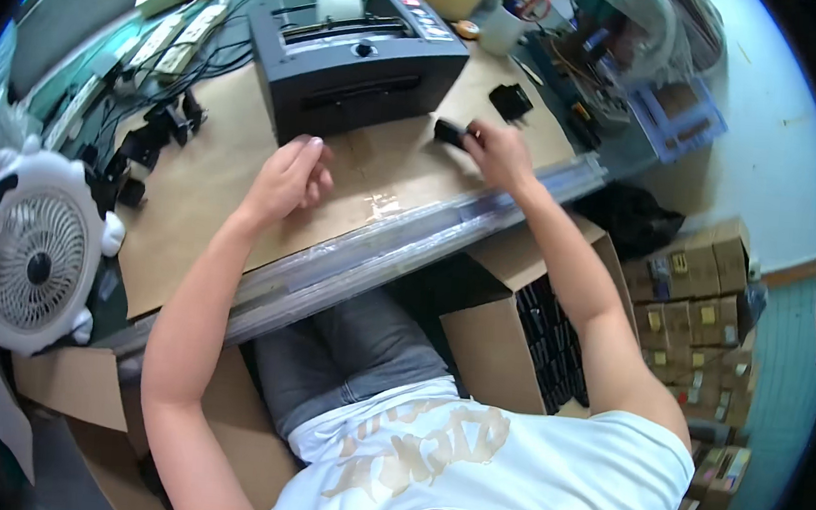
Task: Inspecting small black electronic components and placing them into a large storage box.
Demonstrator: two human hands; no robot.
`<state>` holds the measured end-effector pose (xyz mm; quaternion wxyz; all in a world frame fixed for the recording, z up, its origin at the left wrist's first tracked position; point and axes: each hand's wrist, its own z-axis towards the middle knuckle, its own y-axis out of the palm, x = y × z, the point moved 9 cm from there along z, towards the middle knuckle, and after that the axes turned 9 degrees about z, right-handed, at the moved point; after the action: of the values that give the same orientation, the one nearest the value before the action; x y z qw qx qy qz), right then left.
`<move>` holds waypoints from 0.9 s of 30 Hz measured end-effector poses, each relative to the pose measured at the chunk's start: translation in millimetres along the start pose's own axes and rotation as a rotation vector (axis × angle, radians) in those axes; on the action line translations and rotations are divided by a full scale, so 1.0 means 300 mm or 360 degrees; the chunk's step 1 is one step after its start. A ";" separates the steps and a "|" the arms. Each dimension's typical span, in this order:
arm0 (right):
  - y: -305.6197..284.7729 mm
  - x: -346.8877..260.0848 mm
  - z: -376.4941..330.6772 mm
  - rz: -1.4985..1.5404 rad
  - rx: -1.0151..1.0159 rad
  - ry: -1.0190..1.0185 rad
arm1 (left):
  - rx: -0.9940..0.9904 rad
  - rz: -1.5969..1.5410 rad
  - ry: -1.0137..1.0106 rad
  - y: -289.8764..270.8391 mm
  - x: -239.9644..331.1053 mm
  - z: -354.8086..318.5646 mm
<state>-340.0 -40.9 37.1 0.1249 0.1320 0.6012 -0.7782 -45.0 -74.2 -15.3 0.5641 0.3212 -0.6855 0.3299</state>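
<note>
"At the front of the dark boxy machine (364,89), how far along was the work?"

"Underway, as I judged it from my remote seat. One small black piece (450,134) was in my right hand (500,157), just beside the machine's near right corner. Thumb and fingers were clamped on its end, so I counted that one as unfinished."

"And the rest?"

"Dark pieces (543,333) stood in rows inside the open carton (485,345) to the right of the lap; whether those were done or waiting, I couldn't tell. A second carton (72,387) gaped on the left, its contents mostly hidden. One black block (510,101) lay loose on the brown sheet (179,247) over the counter (616,149), beyond the right hand."

"What was the other hand doing?"

"My left hand (290,177) was near the machine's near left corner, fingers loosely bent and apart, with nothing visible in them. I couldn't tell whether a fingertip touched the casing."

"How were the arms set?"

"Both reached forward across the plastic-wrapped rails (329,282) at the near edge. The left elbow bent outward, and the right wrist angled inward toward the machine."
</note>
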 end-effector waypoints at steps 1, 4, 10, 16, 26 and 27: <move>-0.008 0.090 0.025 -0.0143 0.0067 0.0173 | 0.0060 0.0028 0.0050 -0.015 0.002 0.002; -0.032 0.246 0.103 0.0059 0.0364 0.0236 | 0.0100 0.0272 0.0017 -0.019 -0.024 -0.005; -0.005 0.386 0.182 0.0027 0.0413 0.0434 | 0.0270 0.1853 0.0477 0.003 0.063 -0.075; -0.049 0.387 0.168 -0.0048 0.0702 0.0415 | 0.1271 0.2795 0.0196 -0.389 0.153 -0.194; -0.029 0.296 0.167 0.0229 0.0483 0.0150 | 0.1386 0.2220 -0.0669 -0.670 0.057 -0.042; -0.041 0.273 0.164 0.0315 0.0541 0.0066 | 0.1388 0.2117 -0.0650 -0.676 0.050 -0.036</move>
<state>-423.8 -88.3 30.9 0.1641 0.2257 0.4477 -0.8495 123.5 -183.4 19.3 -0.0608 0.0919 -0.6320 0.7671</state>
